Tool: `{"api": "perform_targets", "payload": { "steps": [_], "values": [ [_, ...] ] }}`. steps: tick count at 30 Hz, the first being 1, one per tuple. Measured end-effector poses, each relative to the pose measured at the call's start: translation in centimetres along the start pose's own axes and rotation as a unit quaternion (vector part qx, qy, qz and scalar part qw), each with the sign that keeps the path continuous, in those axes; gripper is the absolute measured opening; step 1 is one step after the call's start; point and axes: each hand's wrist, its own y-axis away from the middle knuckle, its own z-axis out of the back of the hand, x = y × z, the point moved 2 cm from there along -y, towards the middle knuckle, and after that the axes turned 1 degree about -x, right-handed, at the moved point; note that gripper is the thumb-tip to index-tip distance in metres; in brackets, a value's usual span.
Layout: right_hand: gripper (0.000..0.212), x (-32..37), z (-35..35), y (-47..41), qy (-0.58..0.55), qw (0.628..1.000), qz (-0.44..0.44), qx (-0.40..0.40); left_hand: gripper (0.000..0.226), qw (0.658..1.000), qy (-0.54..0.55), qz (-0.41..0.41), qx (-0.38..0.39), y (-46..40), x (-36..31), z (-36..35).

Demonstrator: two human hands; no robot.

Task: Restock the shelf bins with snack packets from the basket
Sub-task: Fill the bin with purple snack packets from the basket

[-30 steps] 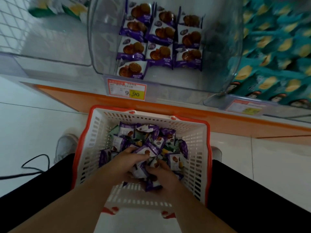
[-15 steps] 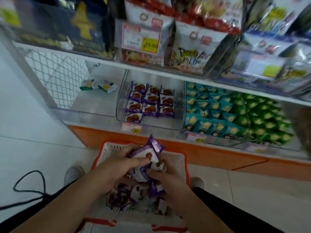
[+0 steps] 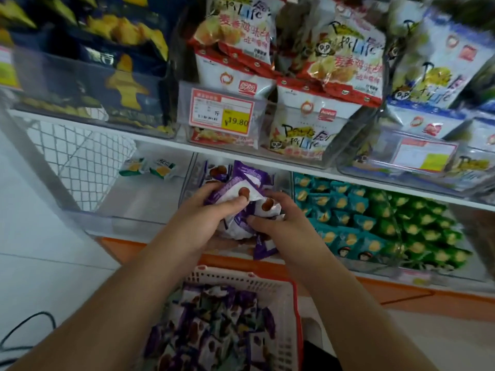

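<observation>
Your left hand (image 3: 198, 223) and right hand (image 3: 281, 220) both grip one bunch of purple snack packets (image 3: 241, 199), fingers curled round it, thumbs on top. The bunch is raised in front of the clear middle bin (image 3: 191, 172) on the lower shelf, above the basket (image 3: 267, 285). The basket, white with a red rim, sits low between your arms, full of more purple packets (image 3: 214, 330). Teal packets (image 3: 334, 210) fill the bin just right. A price tag (image 3: 222, 113) reading 19.80 hangs on the upper shelf.
</observation>
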Motion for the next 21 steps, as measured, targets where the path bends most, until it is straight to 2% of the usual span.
{"api": "perform_targets", "payload": {
  "steps": [5, 10, 12, 14, 16, 21],
  "values": [
    [0.059, -1.7, -0.8, -6.5, 0.072, 0.997, 0.004, 0.001, 0.057, 0.998, -0.050, -0.002, -0.048, -7.0, 1.7, 0.5],
    [0.059, -3.8, -1.6, -10.3, 0.146, 0.989, 0.006, 0.002, 0.051, 0.990, -0.106, -0.021, -0.093, -11.7, 4.3, 1.3],
    [0.073, -4.3, -1.6, -10.8, 0.166, 0.986, -0.009, -0.002, 0.059, 0.982, -0.150, -0.040, -0.110, -12.3, 4.8, 1.8],
    [0.091, -4.5, -1.3, -10.7, 0.168, 0.985, -0.026, -0.003, 0.056, 0.972, -0.187, -0.076, -0.118, -12.3, 4.9, 1.8],
    [0.097, -4.2, -1.0, -10.4, 0.148, 0.988, -0.036, -0.015, 0.065, 0.966, -0.206, -0.099, -0.118, -12.2, 5.1, 1.8],
    [0.077, -3.3, -0.7, -10.3, 0.014, 0.995, -0.089, -0.053, 0.096, 0.963, -0.220, -0.102, -0.116, -12.3, 5.3, 1.2]
  ]
}}
